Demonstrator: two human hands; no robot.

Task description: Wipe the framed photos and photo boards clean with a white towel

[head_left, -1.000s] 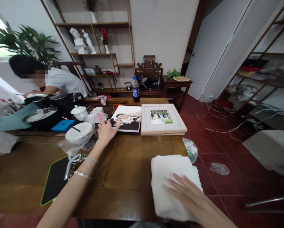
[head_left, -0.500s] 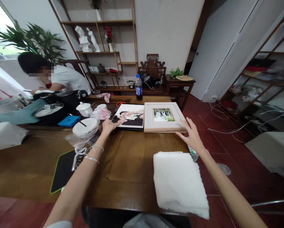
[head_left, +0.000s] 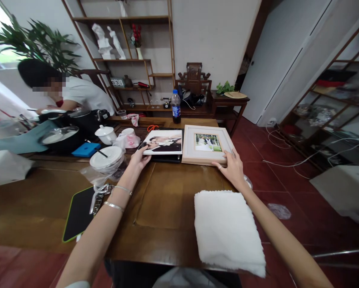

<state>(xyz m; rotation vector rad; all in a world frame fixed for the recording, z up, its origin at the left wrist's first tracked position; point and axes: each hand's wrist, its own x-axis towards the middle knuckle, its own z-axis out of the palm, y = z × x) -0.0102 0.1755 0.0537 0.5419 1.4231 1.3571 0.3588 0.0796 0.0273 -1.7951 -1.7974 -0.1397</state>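
Observation:
My left hand (head_left: 139, 159) is closed on the near left corner of a white-edged photo panel (head_left: 164, 145), thumb on top and fingers below. The panel shows people in black and white clothes; its near edge sits a little above a dark flat thing under it. To its right lies a light wooden picture frame (head_left: 189, 151) with a wide pale mount and a small photo of a couple outdoors. My right hand (head_left: 232, 166) holds the frame's near right corner, with the thumb at the front edge and fingers over the top.
A folded white fluffy cloth (head_left: 227, 230) lies at the table's near right edge. Left are a lidded cup (head_left: 106, 157), a blue box (head_left: 86, 149), a dark mat (head_left: 79, 212) and pots. Behind stands a dark drink bottle (head_left: 176, 108). Another person (head_left: 83, 92) leans over at far left.
My left hand has gone from resting over the photo panel to gripping its corner, and the panel's near edge has risen. My right hand has moved left and closed onto the frame's corner.

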